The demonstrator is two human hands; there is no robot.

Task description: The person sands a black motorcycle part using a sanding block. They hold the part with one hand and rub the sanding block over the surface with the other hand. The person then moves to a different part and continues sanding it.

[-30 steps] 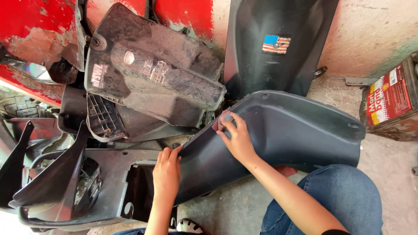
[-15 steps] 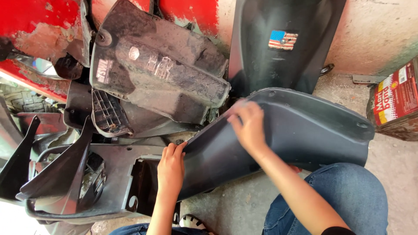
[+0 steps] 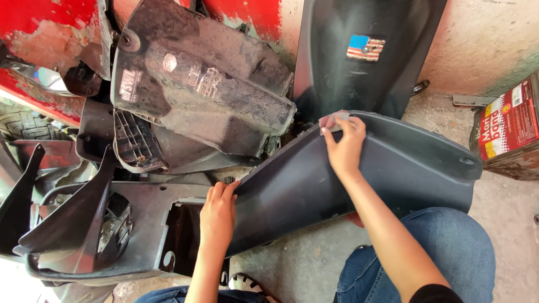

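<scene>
Two bare hands work one curved black plastic panel, a scooter body cover that lies across the middle right of the scene, just above the person's denim-clad knee. The left hand grips the panel's near-left edge, fingers curled over the rim and thumb beneath as far as can be seen, so that this end is steadied and kept off the concrete floor. The right hand lies on the panel's far upper edge with its fingers closed on a small pinkish pad or cloth, pressed flat against the rim; with the panel braced between the hands and the knee, that edge meets the pad at a firm angle.

Left of the panel lies a heap of other scooter parts: a dusty, scuffed black cover tilted against the peeling red wall, a grilled vent piece beneath it, and a grey floorboard frame at the near left, which the left hand's wrist crosses. A tall black mudguard with a small flag sticker leans upright on the far wall, just behind the right hand. A red and yellow tin stands at the far right, well apart from both hands.
</scene>
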